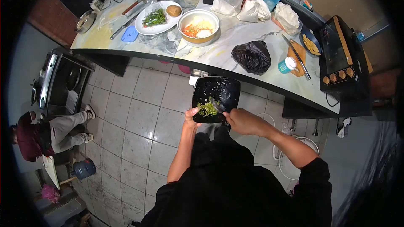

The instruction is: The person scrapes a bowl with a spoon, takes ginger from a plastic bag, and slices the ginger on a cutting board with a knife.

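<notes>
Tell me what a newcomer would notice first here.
Probably the square black bowl of chopped greens, in the left hand, with the right hand holding a utensil in it. Next, the black bag near the counter's edge, then the white bowl to its left.

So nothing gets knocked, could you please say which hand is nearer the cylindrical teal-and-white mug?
Right: the right hand is below-left of the mug in view; the left hand lies farther left.
</notes>
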Motion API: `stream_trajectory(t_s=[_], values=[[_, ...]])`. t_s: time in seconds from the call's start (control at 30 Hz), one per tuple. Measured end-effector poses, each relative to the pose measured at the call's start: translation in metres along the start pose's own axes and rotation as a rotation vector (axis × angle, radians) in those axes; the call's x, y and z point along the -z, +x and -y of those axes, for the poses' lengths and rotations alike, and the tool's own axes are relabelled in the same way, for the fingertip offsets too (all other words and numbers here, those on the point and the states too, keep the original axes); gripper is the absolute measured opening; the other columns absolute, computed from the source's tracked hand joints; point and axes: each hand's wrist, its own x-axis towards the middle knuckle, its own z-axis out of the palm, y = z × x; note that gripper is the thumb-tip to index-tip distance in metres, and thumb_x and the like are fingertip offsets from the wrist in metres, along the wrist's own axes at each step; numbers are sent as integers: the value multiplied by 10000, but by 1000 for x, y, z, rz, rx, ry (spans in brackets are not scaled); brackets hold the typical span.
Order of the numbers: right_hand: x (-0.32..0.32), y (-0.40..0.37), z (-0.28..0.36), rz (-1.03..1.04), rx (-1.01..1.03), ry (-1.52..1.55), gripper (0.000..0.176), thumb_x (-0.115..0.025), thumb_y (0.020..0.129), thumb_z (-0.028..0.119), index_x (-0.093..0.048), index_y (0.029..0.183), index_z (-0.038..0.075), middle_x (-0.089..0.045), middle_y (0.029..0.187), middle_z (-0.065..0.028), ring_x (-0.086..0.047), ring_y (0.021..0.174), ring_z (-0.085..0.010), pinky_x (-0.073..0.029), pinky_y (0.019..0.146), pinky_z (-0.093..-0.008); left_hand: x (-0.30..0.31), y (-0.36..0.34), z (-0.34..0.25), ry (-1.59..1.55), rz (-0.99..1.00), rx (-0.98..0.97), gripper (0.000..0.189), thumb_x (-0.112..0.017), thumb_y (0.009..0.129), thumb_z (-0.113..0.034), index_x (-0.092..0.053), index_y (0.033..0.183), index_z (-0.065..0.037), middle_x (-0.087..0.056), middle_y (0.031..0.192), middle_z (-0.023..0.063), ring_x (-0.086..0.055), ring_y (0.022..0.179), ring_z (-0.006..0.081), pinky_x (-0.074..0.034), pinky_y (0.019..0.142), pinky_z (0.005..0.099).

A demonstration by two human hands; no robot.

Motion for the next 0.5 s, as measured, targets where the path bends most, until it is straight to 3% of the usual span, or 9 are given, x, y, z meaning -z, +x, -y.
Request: stream_trajectory(t_s=[0.07, 0.1, 0.13, 0.2, 0.23, 0.43, 0.5], values=[[1, -8, -8, -11, -19, -17, 519, -345, 1012, 231, -566, 656, -76, -589, 651, -292, -605, 691, -467, -482, 701, -529, -56, 3, -17, 144, -169, -185, 472, -542, 696, -506, -604, 745, -40, -513, 533, 55, -305, 267, 136, -258, 236, 267], [1, -10, -10, -19, -36, -30, 516, -351, 1010, 231, -569, 654, -71, -592, 657, -294, -604, 696, -469, -477, 699, -533, -49, 4, -13, 92, -131, -266, 523, -573, 696, -470, -627, 927, -4, -613, 709, 98, -519, 426, 176, -455, 378, 272], [-1, -12, -10, -24, -39, -27, 516, -351, 1010, 231, -569, 654, -71, -592, 657, -294, -604, 696, -469, -477, 699, -533, -42, 7, -9, 95, -125, -262, 523, -573, 696, -470, -627, 927, -4, -613, 709, 98, -519, 426, 176, -455, 378, 272], [-6, -15, -8, -95, -25, -24, 509, -349, 1011, 226, -565, 653, -65, -592, 650, -282, -606, 694, -467, -475, 697, -535, -23, 13, 1, 249, -78, -351, 674, -611, 687, -413, -548, 1187, 34, -644, 1003, 156, -660, 774, 238, -571, 679, 332], [-8, -16, -6, -99, -32, -18, 509, -349, 1011, 226, -565, 653, -65, -592, 650, -282, -606, 694, -467, -475, 697, -535, -4, 10, 9, 167, -37, -274, 818, -629, 674, -370, -413, 1342, 50, -569, 1229, 187, -607, 1068, 296, -516, 916, 396], [-16, -20, -9, -118, -14, 5, 450, -376, 1013, 230, -567, 725, -58, -607, 696, -283, -601, 712, -474, -475, 669, -538, -12, 22, 8, 103, 40, -232, 805, -629, 672, -369, -427, 1329, 52, -574, 1220, 191, -616, 1052, 302, -524, 903, 396], [-18, -23, -18, -98, 143, -52, 368, -403, 995, 179, -567, 749, -41, -611, 713, -260, -596, 689, -463, -472, 625, -525, -20, 23, 7, 106, 48, -235, 801, -628, 672, -369, -432, 1324, 53, -576, 1218, 193, -618, 1047, 304, -527, 898, 396]])
